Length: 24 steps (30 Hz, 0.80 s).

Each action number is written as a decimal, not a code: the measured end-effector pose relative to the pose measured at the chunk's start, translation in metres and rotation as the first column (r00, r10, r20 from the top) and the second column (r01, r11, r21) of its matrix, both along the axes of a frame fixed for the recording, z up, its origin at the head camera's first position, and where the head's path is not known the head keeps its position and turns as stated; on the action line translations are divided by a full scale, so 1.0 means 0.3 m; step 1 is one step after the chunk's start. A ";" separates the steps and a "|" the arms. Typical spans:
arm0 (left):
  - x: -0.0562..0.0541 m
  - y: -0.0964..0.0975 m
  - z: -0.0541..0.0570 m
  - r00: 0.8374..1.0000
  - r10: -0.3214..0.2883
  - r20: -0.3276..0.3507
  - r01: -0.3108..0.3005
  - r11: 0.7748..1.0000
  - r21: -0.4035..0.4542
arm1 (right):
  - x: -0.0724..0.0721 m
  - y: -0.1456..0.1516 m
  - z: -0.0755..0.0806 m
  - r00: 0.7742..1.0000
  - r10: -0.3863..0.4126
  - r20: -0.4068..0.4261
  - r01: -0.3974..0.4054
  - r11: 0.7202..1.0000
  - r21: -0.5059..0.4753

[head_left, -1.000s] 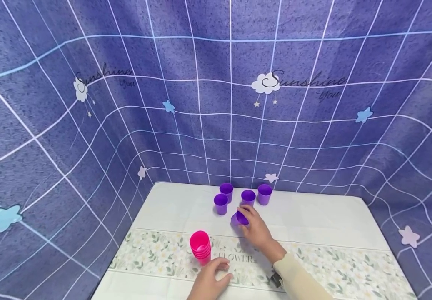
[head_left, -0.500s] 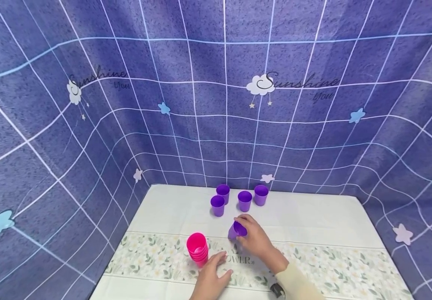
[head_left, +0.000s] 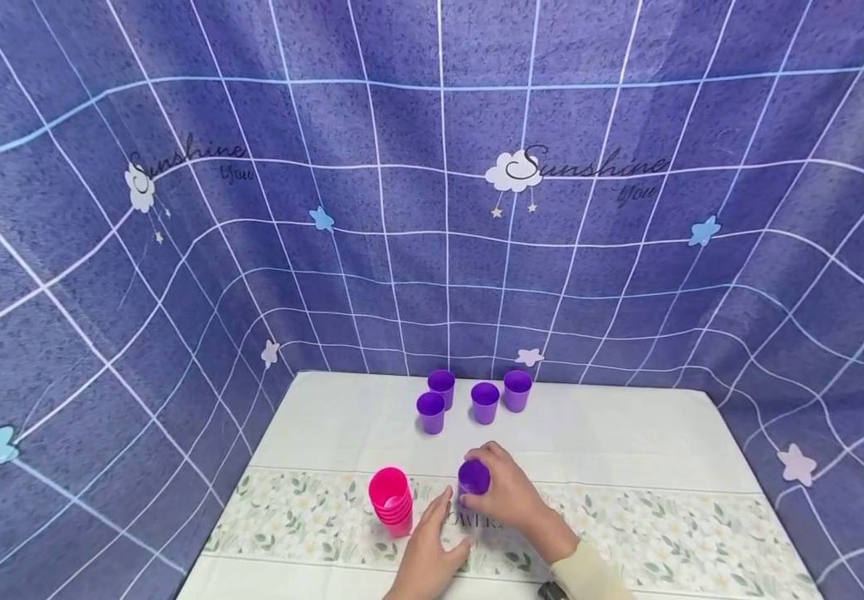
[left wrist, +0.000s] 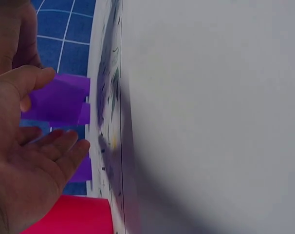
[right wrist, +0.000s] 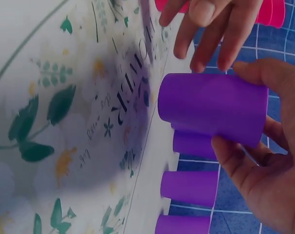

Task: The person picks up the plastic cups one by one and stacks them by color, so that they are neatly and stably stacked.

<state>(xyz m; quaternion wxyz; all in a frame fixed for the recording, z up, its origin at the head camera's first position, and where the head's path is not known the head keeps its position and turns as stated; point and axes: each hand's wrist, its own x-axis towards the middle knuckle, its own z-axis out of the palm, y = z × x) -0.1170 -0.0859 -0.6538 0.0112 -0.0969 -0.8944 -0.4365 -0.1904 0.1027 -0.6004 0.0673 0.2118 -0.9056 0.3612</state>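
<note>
My right hand [head_left: 510, 493] grips a purple cup [head_left: 473, 479] near its rim, thumb on one side and fingers on the other. The cup is upright over the printed floral band; I cannot tell whether its base touches the table. Close by on its left is my left hand [head_left: 432, 552], fingers extended and holding nothing. Beyond that hand stands a stack of several nested pink cups [head_left: 390, 500]. In the right wrist view the held purple cup [right wrist: 211, 107] has the left fingertips [right wrist: 198, 63] right beside it; whether they touch it is unclear.
Several purple cups stand upright at the back: a pair on the left, the nearer one [head_left: 432, 413] overlapping the farther, and a pair on the right [head_left: 485, 403]. The white tablecloth [head_left: 611, 433] ends at a blue grid-patterned curtain [head_left: 372, 275] behind and at both sides.
My right hand has brought the purple cup from near the back group towards me, to beside the left hand. The cup, tilted earlier, now stands more upright. The left fingers have straightened.
</note>
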 end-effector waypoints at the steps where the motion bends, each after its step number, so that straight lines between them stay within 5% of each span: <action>1: -0.002 0.003 -0.002 1.000 -0.004 0.003 0.004 1.000 0.006 | 0.004 -0.001 -0.001 1.000 0.011 -0.003 -0.011 1.000 -0.004; 12: -0.015 0.032 -0.006 0.997 0.059 -0.048 -0.058 0.998 0.031 | 0.032 -0.021 -0.024 0.994 0.109 -0.002 -0.109 0.994 0.003; 24: -0.030 0.053 -0.029 0.989 0.148 -0.017 -0.146 0.985 0.089 | 0.057 -0.045 -0.041 0.984 0.170 0.062 -0.173 0.983 0.053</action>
